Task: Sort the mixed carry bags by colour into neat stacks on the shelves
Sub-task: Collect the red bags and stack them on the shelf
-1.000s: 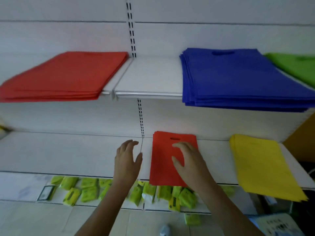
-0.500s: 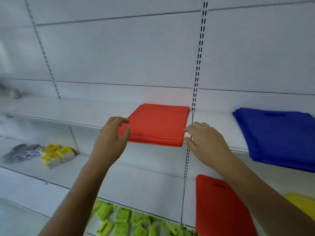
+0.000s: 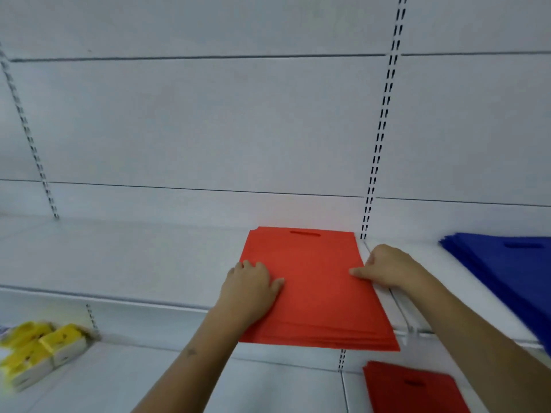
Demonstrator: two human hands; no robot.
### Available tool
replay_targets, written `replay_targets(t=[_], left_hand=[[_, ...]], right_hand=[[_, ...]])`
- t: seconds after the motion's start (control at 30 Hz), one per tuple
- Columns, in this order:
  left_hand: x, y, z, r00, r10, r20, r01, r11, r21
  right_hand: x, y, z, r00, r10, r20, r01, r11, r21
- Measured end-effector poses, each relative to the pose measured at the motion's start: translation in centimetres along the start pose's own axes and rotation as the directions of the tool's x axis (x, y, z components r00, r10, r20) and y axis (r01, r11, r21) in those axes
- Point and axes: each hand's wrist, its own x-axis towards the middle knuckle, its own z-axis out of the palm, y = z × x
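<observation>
On the upper white shelf [image 3: 125, 263], left hand [image 3: 252, 283] and right hand [image 3: 387, 268] grasp the flat red fabric bag stack [image 3: 316, 290] at its sides; squaring it calls for even inward pressure.

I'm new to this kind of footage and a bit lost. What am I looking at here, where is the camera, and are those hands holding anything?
No machine here: a person wears a camera on the head, so you look forward and down along their own arms. The left hand and right hand grip the two sides of a red bag stack lying on the upper shelf, thumbs on top. A blue bag stack lies further right. On the lower shelf are one loose red bag and some blurred yellow packets.
</observation>
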Motion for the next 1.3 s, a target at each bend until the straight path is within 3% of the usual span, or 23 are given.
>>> replay_targets(t=[0.17, 0.3, 0.43, 0.63, 1.0, 1.3], left_hand=[[-0.1, 0.4, 0.4, 0.996, 0.071, -0.057, -0.075, 0.994, -0.082], [0.1, -0.7, 0.0, 0.987, 0.037, -0.159, -0.052, 0.995, -0.09], [-0.2, -1.5, -1.1, 0.995, 0.004, -0.099, -0.017, 0.991, -0.136], [-0.2, -1.9, -1.0, 0.993, -0.018, -0.112, -0.003, 0.983, -0.184], [-0.6, -0.9, -0.9, 0.991, 0.021, -0.133, -0.05, 0.974, -0.222], [-0.5, -0.6, -1.0, 0.985, 0.028, -0.171, -0.059, 0.982, -0.178]], right_hand=[[0.2, 0.1, 0.3, 1.0, 0.018, 0.009, -0.021, 0.935, 0.353], [0.7, 0.8, 0.4, 0.997, 0.082, -0.006, -0.075, 0.941, 0.33], [1.0, 0.7, -0.1, 0.99, 0.045, 0.136, -0.1, 0.9, 0.425], [0.4, 0.0, -0.2, 0.98, 0.029, 0.195, -0.121, 0.87, 0.477], [0.2, -1.1, 0.1, 1.0, -0.02, 0.023, 0.013, 0.961, 0.275], [0.5, -0.6, -0.5, 0.983, 0.069, 0.17, -0.151, 0.828, 0.54]])
